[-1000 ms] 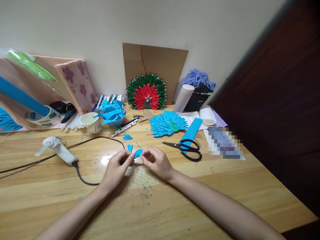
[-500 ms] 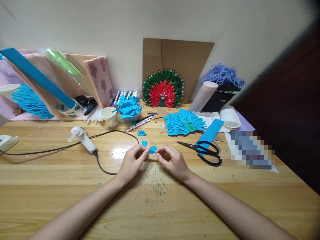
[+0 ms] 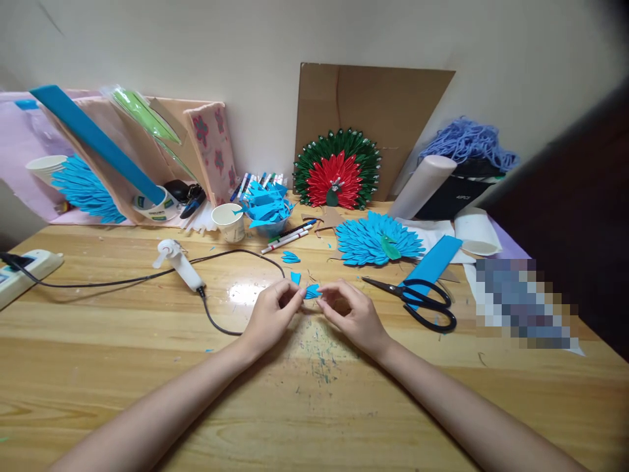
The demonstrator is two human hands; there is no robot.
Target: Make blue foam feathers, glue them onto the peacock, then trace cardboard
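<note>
My left hand [image 3: 275, 313] pinches a small blue petal piece [image 3: 312, 292] between thumb and fingers. At the piece's right edge, my right hand [image 3: 354, 314] has its thumb and curled fingers; how firmly they grip is hard to make out. Just beyond lie a loose blue strip [image 3: 295, 278] and a small blue petal cluster [image 3: 291, 257]. Black-handled scissors [image 3: 417, 298] rest to the right, partly over a flat blue strip [image 3: 435, 262]. Behind them lies a blue peacock fan [image 3: 378, 239] with a green body.
A white glue gun [image 3: 181, 265] with a black cord lies left, near a power strip [image 3: 29, 275]. At the back stand a paper cup [image 3: 228, 221], a bowl of blue scraps [image 3: 268, 226], markers [image 3: 289, 237], and a red-green peacock [image 3: 337, 170] against cardboard [image 3: 373, 98].
The view has shifted, so everything sits further right in the picture. The petal piece stays between my hands; the right fingertips have parted a little.
</note>
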